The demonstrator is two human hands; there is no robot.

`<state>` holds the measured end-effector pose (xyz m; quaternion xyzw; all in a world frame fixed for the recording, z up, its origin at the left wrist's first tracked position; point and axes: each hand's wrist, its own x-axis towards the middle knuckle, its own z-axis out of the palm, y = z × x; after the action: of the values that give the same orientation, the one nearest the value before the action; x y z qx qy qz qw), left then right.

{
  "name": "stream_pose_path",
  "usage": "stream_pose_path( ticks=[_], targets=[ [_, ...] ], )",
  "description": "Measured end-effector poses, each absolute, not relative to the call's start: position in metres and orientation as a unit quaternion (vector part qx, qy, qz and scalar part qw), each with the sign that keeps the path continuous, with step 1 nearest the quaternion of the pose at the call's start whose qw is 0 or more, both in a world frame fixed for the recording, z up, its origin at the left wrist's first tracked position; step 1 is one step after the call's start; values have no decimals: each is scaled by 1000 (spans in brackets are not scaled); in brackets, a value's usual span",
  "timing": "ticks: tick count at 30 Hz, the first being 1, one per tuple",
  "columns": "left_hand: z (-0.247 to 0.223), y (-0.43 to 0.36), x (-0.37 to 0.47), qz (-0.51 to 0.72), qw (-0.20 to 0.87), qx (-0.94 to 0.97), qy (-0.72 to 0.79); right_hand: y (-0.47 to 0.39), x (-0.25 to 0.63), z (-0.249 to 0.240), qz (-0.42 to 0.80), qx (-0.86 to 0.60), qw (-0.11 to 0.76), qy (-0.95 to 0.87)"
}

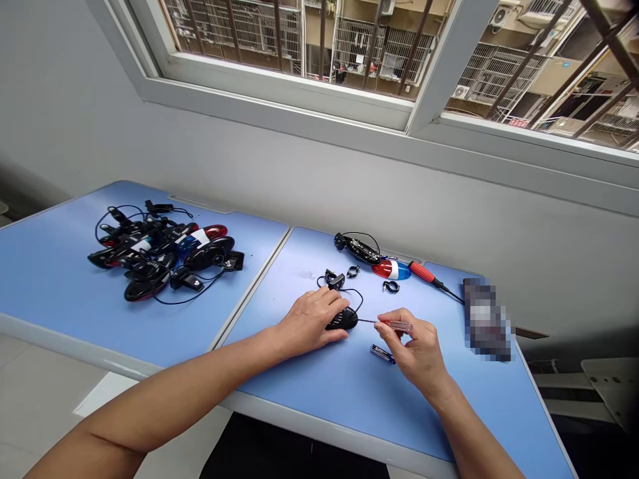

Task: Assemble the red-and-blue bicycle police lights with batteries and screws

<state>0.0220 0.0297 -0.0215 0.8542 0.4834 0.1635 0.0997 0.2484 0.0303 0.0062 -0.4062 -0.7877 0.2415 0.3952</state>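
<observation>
My left hand (314, 320) presses a black oval bicycle-light housing (349, 319) down on the blue table, covering its left part. A thin black cable links this housing to a small black clip-on switch (335, 279) just behind it. Between the fingertips of my right hand (417, 346) is a small screwdriver (401, 326) with a clear reddish handle. Its shaft points left, and the tip meets or nearly meets the housing's right end; exact contact is too small to tell. A dark blue battery (383, 354) lies by my right hand.
Behind my hands lie another black housing (363, 251), a red-white-blue lens cover (392, 269), two black clamp rings (391, 287) and a red-handled tool (422, 271). A pixelated dark object (486, 319) sits at the right edge. Several assembled lights (204, 253) are piled on the left table.
</observation>
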Motion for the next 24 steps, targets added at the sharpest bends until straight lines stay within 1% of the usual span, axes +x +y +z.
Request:
stream_pose_path(
  ticks=[1,3,9,13,16,19,24],
  targets=[
    [-22,30,22,166,99,854,483,30,248,5,224,-413,405,-784],
    [-22,30,22,171,99,853,482,31,247,5,226,-428,413,-772],
    [-23,30,21,167,98,854,482,33,252,13,331,-440,385,-741],
    [-20,30,23,166,107,851,486,35,252,9,341,-438,375,-743],
    [-19,29,25,171,115,847,489,33,251,6,288,-425,373,-773],
    [-22,28,28,173,120,844,493,30,250,4,189,-402,379,-812],
    [-32,31,34,187,129,833,504,31,245,-1,43,-379,431,-818]
  ],
)
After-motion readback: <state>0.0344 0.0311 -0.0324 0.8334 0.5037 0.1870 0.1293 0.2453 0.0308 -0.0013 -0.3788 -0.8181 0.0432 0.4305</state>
